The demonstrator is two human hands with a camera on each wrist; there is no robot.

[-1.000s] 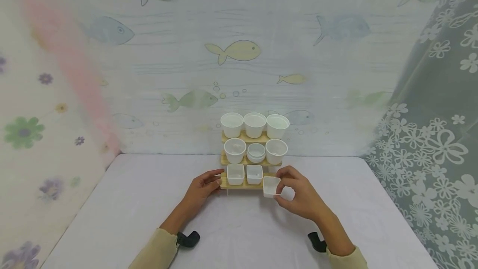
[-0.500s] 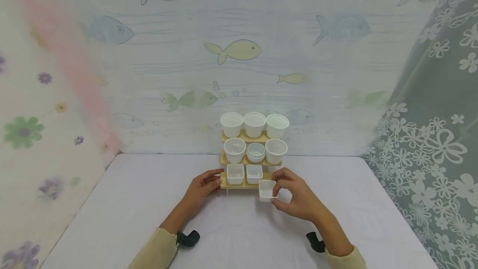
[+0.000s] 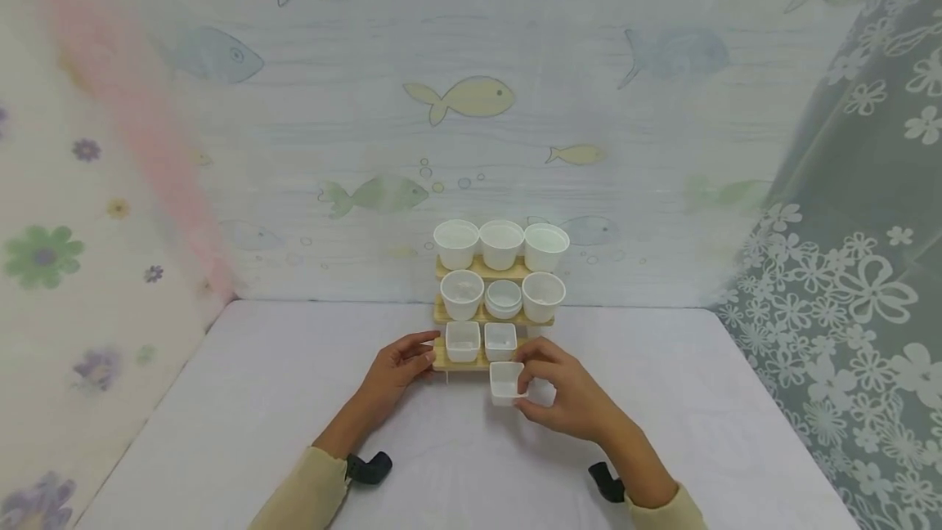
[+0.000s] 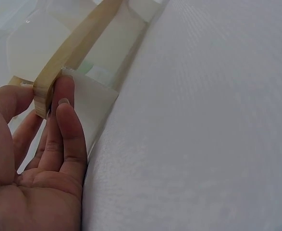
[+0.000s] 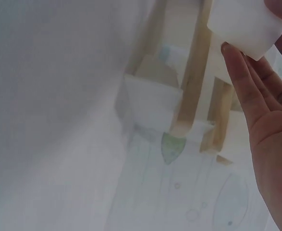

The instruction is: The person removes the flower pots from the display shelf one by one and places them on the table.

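A three-tier wooden stand (image 3: 471, 366) with white cups stands at the table's back. My left hand (image 3: 395, 370) grips the left end of its lowest board; in the left wrist view, thumb and fingers close round the board's end (image 4: 43, 94). My right hand (image 3: 570, 395) pinches a small square white cup (image 3: 504, 381) by its right side, in front of the lowest tier. The right wrist view shows this cup (image 5: 244, 24) between thumb and fingers, apart from the board. Two square cups, left (image 3: 463, 340) and middle (image 3: 500, 340), sit on the lowest tier.
On the middle tier, a low round dish (image 3: 504, 301) sits between two round cups. Three round cups, among them a middle one (image 3: 502, 245), line the top tier. A white cloth covers the table (image 3: 294, 366). A fish-patterned curtain (image 3: 331, 137) hangs behind.
My right hand has moved the square cup leftward and toward me, from the lowest tier's right end to before its middle. The left hand keeps its grip on the stand.
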